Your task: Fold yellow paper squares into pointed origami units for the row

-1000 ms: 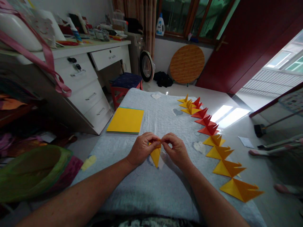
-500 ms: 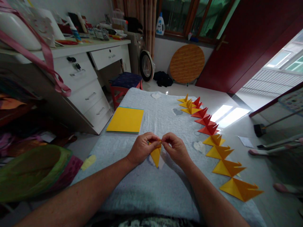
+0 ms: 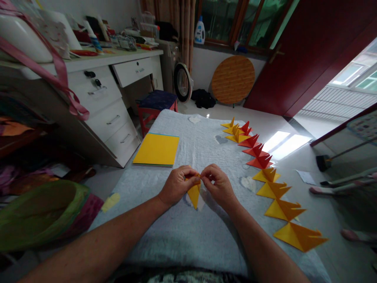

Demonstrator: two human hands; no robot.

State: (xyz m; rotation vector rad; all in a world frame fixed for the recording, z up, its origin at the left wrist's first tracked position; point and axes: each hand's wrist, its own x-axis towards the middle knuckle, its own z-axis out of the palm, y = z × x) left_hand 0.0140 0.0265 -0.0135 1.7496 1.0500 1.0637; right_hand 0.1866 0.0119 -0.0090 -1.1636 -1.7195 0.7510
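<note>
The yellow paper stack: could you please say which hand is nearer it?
Left. The left hand is just below-right of the yellow paper stack; the right hand is farther right. Both pinch folded paper.

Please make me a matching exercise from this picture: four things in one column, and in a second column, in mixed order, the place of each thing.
Things
1. paper stack
2. folded piece
3. bottle
4. round board

Places
A. on the ledge at the window
B. pinched between the left hand and the right hand
C. leaning on the wall under the window
D. flat on the cloth, left of both hands

Pairs: 1-D, 2-B, 3-A, 4-C
</note>
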